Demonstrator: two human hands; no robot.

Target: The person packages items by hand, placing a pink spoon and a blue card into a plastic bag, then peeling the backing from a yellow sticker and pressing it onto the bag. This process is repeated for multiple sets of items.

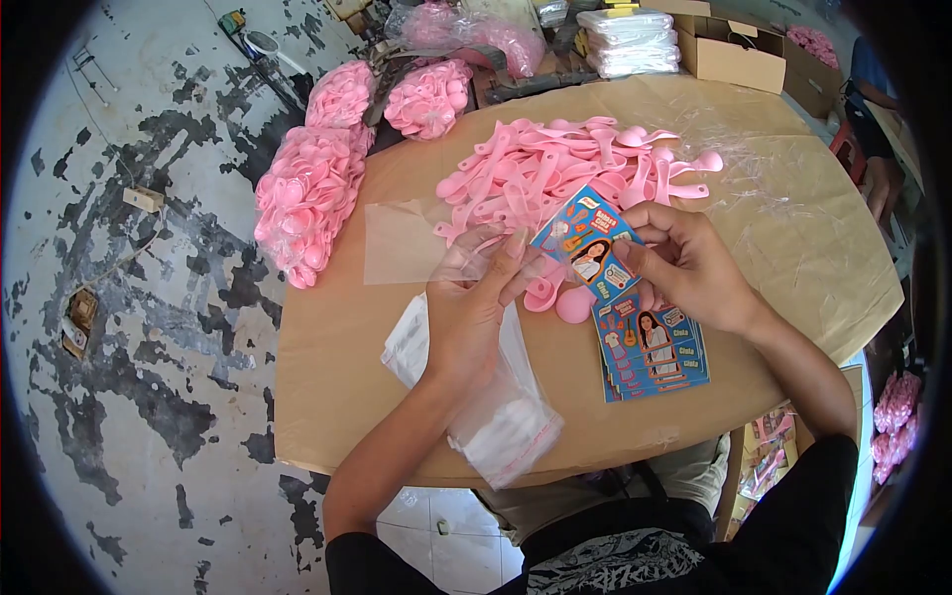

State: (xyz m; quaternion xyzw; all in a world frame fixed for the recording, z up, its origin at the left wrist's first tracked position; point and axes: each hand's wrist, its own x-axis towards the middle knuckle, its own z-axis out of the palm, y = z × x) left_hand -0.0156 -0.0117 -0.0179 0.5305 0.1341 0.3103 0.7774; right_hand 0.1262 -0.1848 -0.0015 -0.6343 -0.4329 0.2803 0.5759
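Observation:
My left hand (469,312) holds a small clear plastic bag (474,260) by its mouth, over the middle of a brown paper-covered table (337,337). My right hand (687,260) pinches a blue printed card (587,243) and holds it at the bag's opening. A pink plastic spoon (563,297) lies just under the card, between the hands. A stack of the same blue cards (654,347) rests below my right hand. A heap of loose pink spoons (565,169) lies behind the hands.
A stack of empty clear bags (506,421) lies under my left forearm, another flat bag (402,243) to the left. Filled sacks of pink spoons (307,198) sit at the table's left edge. Cardboard boxes (734,55) and white bundles (630,40) stand at the back.

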